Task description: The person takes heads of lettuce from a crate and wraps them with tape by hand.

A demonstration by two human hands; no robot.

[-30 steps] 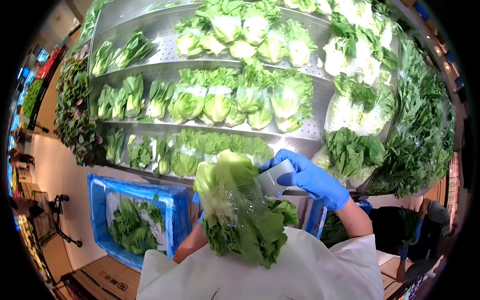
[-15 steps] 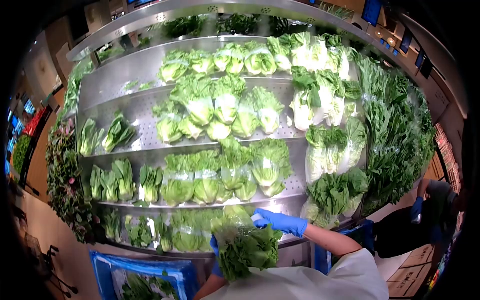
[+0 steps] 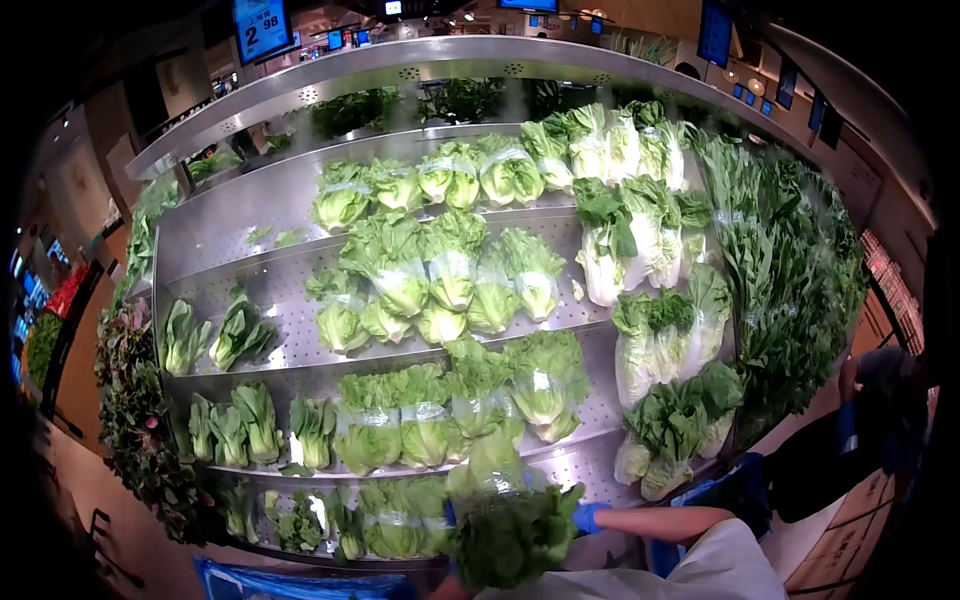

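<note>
A head of lettuce with a clear wrap round it is held in front of my body, its pale base toward the shelf and its dark leaves toward me. My left hand, in a blue glove, grips it from the left and is mostly hidden behind the leaves. On the right side, my right hand, also blue-gloved, is closed against the leaves, its fingertips hidden. Just beyond the held lettuce stands a row of wrapped lettuces on a perforated metal shelf.
Bok choy stands at the left of the shelves, napa cabbages at the right. Tall leafy greens line the far right. A blue-lined crate is below left. Another person's gloved hand is at the right.
The view has tipped upward, so the shelves sit lower in it. My right hand has left the lettuce's base, where something white showed at it, and is now at its leafy side.
</note>
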